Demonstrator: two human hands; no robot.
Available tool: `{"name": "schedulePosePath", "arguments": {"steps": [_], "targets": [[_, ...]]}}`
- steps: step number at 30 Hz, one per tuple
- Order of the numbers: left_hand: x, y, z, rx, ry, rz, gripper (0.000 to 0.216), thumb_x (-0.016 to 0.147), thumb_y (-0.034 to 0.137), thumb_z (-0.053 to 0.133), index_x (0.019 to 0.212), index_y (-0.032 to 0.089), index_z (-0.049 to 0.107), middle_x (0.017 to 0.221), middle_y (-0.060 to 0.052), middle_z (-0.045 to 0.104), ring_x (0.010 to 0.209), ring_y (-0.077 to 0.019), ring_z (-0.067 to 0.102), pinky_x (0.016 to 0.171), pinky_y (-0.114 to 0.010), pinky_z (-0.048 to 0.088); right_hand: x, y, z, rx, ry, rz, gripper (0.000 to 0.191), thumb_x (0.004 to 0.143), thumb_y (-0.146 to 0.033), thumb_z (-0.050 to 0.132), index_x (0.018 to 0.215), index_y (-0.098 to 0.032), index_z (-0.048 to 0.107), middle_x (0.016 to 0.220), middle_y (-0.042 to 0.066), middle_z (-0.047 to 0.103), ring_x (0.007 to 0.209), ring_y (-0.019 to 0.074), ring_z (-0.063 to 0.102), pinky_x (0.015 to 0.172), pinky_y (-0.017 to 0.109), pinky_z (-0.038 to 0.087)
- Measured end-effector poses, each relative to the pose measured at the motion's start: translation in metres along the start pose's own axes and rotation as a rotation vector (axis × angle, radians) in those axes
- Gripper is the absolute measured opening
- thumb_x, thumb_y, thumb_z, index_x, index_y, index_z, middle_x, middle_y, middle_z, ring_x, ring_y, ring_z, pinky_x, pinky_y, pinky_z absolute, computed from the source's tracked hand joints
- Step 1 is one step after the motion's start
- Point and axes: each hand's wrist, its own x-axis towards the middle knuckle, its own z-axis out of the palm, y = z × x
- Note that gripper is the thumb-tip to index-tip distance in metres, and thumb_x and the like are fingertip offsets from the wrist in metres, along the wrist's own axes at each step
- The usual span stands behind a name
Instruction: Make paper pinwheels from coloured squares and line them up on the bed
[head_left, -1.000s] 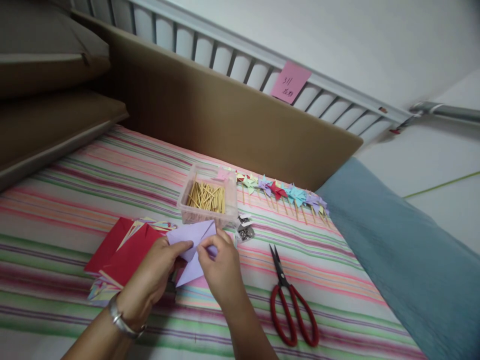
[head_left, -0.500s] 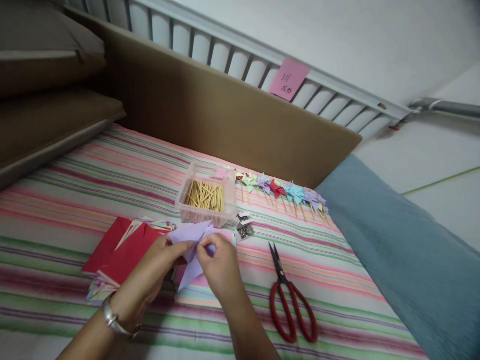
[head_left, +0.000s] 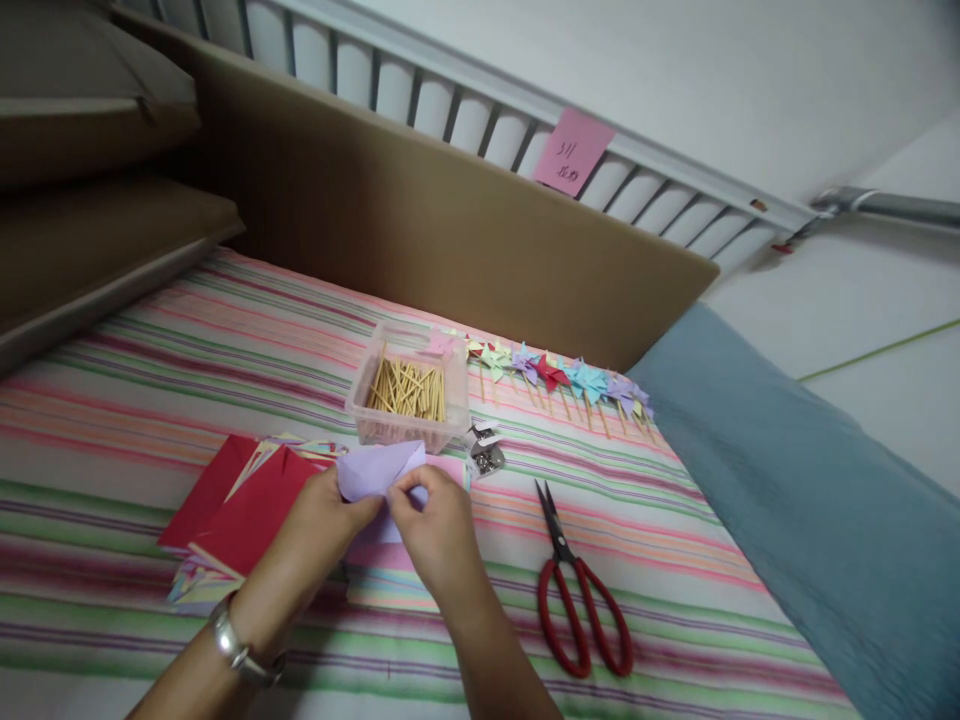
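Observation:
Between my hands is a sheet of lilac paper [head_left: 375, 470] with its corners bent inward. My left hand [head_left: 330, 515], with a silver bracelet at the wrist, grips it from the left, thumb near the middle. My right hand [head_left: 435, 520] pinches the paper near its centre; whether a small pin is in those fingertips I cannot make out. Beneath the hands lies a stack of pastel paper [head_left: 397, 590]. To the left is a pile of paper with red sheets [head_left: 262, 505] on top. Just beyond sits a clear plastic box [head_left: 409, 430] of short wooden sticks [head_left: 409, 390].
Red-handled scissors [head_left: 574, 590] lie to the right, blades pointing away. A small bag of metal pins [head_left: 487, 458] rests beside the box. Finished paper pinwheels [head_left: 555, 375] line the back of the striped cloth [head_left: 660, 560]. A brown board [head_left: 450, 220] stands behind, and cardboard [head_left: 97, 240] is at left.
The lilac paper's lower-left point, which stuck out below my hands, is now folded up or hidden. My left thumb has shifted slightly. The whole view has moved a little.

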Motion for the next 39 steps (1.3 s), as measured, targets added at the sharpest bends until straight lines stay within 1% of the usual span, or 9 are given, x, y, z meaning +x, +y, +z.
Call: {"name": "schedulePosePath", "arguments": {"steps": [4, 6, 10, 14, 17, 22, 28, 33, 39], "targets": [[0.001, -0.004, -0.005, -0.035, -0.002, -0.042, 0.023, 0.059, 0.018, 0.073, 0.082, 0.017, 0.074, 0.081, -0.005, 0.076, 0.075, -0.0242, 0.067, 0.068, -0.030, 0.050, 0.001, 0.000, -0.003, 0.040, -0.011, -0.002, 0.011, 0.073, -0.017, 0.054, 0.065, -0.021, 0.059, 0.070, 0.000, 0.065, 0.072, 0.0184, 0.063, 0.068, 0.028, 0.050], [-0.001, -0.001, -0.006, -0.081, -0.014, -0.071, 0.026, 0.059, 0.018, 0.073, 0.085, 0.017, 0.073, 0.078, -0.005, 0.075, 0.072, -0.0235, 0.066, 0.069, -0.031, 0.050, 0.005, 0.002, -0.007, 0.131, 0.023, 0.022, 0.010, 0.073, -0.018, 0.056, 0.080, -0.020, 0.063, 0.078, 0.002, 0.067, 0.074, 0.0185, 0.064, 0.071, 0.030, 0.051], [-0.003, 0.005, -0.007, -0.159, -0.082, -0.115, 0.031, 0.058, 0.018, 0.072, 0.089, 0.015, 0.071, 0.076, -0.006, 0.074, 0.070, -0.0239, 0.066, 0.072, -0.035, 0.050, 0.014, 0.009, -0.017, 0.469, 0.044, 0.121, 0.058, 0.068, -0.021, 0.064, 0.124, -0.021, 0.050, 0.091, 0.005, 0.068, 0.077, 0.0178, 0.067, 0.072, 0.030, 0.054], [-0.002, 0.004, -0.009, -0.128, -0.138, -0.140, 0.036, 0.060, 0.019, 0.072, 0.095, 0.013, 0.069, 0.080, -0.006, 0.075, 0.074, -0.0249, 0.067, 0.074, -0.034, 0.050, 0.016, 0.014, -0.020, 0.734, -0.139, 0.231, 0.080, 0.062, -0.020, 0.071, 0.135, -0.021, 0.039, 0.081, 0.001, 0.069, 0.074, 0.0189, 0.068, 0.066, 0.030, 0.053], [0.000, 0.000, -0.010, -0.070, -0.153, -0.155, 0.039, 0.061, 0.021, 0.072, 0.099, 0.013, 0.067, 0.080, -0.006, 0.075, 0.076, -0.0256, 0.068, 0.073, -0.035, 0.050, 0.014, 0.016, -0.017, 0.823, -0.285, 0.300, 0.090, 0.058, -0.019, 0.076, 0.138, -0.020, 0.034, 0.075, -0.001, 0.069, 0.069, 0.0188, 0.066, 0.063, 0.029, 0.051], [0.000, -0.002, -0.009, -0.057, -0.169, -0.182, 0.043, 0.061, 0.022, 0.073, 0.101, 0.011, 0.065, 0.079, -0.008, 0.075, 0.076, -0.0275, 0.068, 0.073, -0.037, 0.051, 0.011, 0.017, -0.015, 0.813, -0.330, 0.305, 0.082, 0.059, -0.014, 0.073, 0.134, -0.023, 0.040, 0.085, 0.000, 0.070, 0.072, 0.0185, 0.064, 0.065, 0.029, 0.050], [-0.003, 0.000, -0.006, -0.083, -0.172, -0.172, 0.041, 0.060, 0.020, 0.074, 0.100, 0.012, 0.066, 0.082, -0.008, 0.075, 0.076, -0.0268, 0.069, 0.073, -0.037, 0.052, 0.009, 0.009, -0.018, 0.601, -0.262, 0.289, 0.073, 0.059, -0.011, 0.069, 0.127, -0.025, 0.050, 0.094, 0.001, 0.069, 0.081, 0.0209, 0.064, 0.071, 0.031, 0.049], [-0.003, 0.002, -0.002, -0.201, -0.188, -0.173, 0.036, 0.060, 0.024, 0.079, 0.093, 0.014, 0.068, 0.083, -0.006, 0.075, 0.071, -0.0207, 0.067, 0.068, -0.030, 0.052, 0.010, 0.010, -0.013, 0.752, -0.175, 0.314, 0.072, 0.057, -0.012, 0.070, 0.125, -0.021, 0.050, 0.094, 0.001, 0.070, 0.082, 0.0206, 0.064, 0.073, 0.030, 0.049], [-0.001, -0.003, -0.002, -0.251, -0.152, -0.155, 0.024, 0.058, 0.028, 0.081, 0.075, 0.014, 0.071, 0.066, -0.002, 0.072, 0.057, -0.0136, 0.061, 0.057, -0.022, 0.047, 0.008, 0.007, -0.006, 0.910, -0.066, 0.340, 0.068, 0.056, -0.012, 0.073, 0.120, -0.021, 0.053, 0.091, 0.000, 0.070, 0.082, 0.0192, 0.065, 0.072, 0.028, 0.050]]}}
